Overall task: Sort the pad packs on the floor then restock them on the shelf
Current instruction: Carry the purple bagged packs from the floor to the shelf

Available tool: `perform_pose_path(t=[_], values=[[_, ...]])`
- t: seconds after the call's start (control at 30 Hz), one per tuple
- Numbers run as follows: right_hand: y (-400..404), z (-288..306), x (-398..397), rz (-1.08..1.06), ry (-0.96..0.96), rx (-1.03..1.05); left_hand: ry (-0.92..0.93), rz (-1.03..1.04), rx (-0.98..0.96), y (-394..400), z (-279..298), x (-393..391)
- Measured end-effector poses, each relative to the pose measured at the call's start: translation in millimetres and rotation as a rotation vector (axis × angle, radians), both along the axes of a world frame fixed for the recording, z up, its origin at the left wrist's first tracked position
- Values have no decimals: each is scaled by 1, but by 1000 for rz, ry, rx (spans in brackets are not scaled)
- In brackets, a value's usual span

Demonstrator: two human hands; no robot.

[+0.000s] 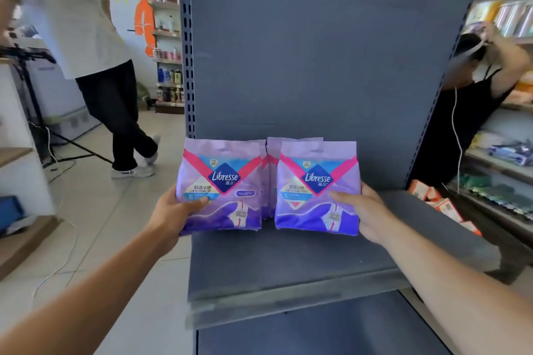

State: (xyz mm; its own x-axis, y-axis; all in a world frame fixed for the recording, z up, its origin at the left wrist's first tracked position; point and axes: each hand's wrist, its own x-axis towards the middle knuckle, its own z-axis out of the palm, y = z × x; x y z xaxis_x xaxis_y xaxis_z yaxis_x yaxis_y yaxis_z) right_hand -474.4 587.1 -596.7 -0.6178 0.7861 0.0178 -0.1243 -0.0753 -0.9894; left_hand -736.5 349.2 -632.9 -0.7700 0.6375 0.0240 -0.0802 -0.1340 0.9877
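Presently, two front pad packs stand upright on the grey shelf (288, 262), side by side, labels outward. The left pack (222, 187) is gripped at its outer lower edge by the left hand (173, 210), thumb across the face. The right pack (317, 190) is gripped likewise by the right hand (366, 210), thumb on the front, fingers behind. Edges of further purple packs (269, 176) show behind and between the two; their number cannot be told. Both front packs are purple with a pink V band and a blue brand diamond.

The shelf is a plain grey metal board with a grey back panel (317, 52) and perforated uprights on either side. A lower shelf (317, 334) shows beneath.

Surroundings: pale tiled floor (115, 225). One person in a white top and dark trousers (95, 66) stands at left beside a tripod (37, 112). A second person in black (467, 112) stands at right against stocked shelving (507, 164). An orange figure (147, 8) marks the far wall.
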Motion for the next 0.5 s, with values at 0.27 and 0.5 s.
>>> perform_pose_path(t=[0.27,0.5], values=[[39,-40,-30,-122,-191,215,351,127,-243,23,-22,15],[46,-55,-44,-170,-221,326,417,235,-356,17,-33,14]])
